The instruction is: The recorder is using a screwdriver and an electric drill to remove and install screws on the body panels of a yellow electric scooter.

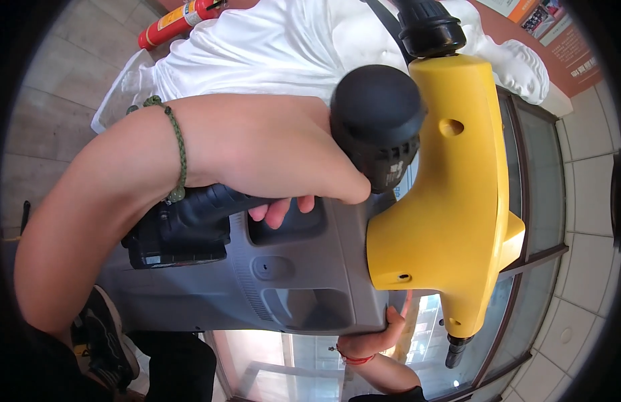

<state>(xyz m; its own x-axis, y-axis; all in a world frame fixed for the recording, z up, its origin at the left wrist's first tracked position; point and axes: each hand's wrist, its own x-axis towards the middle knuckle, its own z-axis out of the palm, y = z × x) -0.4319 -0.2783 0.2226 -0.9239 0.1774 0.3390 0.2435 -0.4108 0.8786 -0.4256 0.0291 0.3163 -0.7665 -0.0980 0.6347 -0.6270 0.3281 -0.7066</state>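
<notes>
My left hand (277, 147) is closed around the handle of a black cordless drill (377, 100). The drill's rounded rear end faces up, its battery block lies by my wrist, and its tip is hidden. Below it is a large grey plastic housing (310, 264) with recessed pockets and vent slots. Against the housing's right end sits a yellow plastic part (451, 194) with a screw hole and a black ribbed fitting (431, 30) at its top. At the housing's lower right edge, my right hand (370, 338) grips the rim, thumb on the near side, other fingers mostly hidden.
White cloth (257, 53) spreads behind the housing, with a red fire extinguisher (179, 23) at the far left. Framed glass panels (535, 181) and pale tiles (588, 201) line the right. A dark shoe (109, 335) shows at lower left.
</notes>
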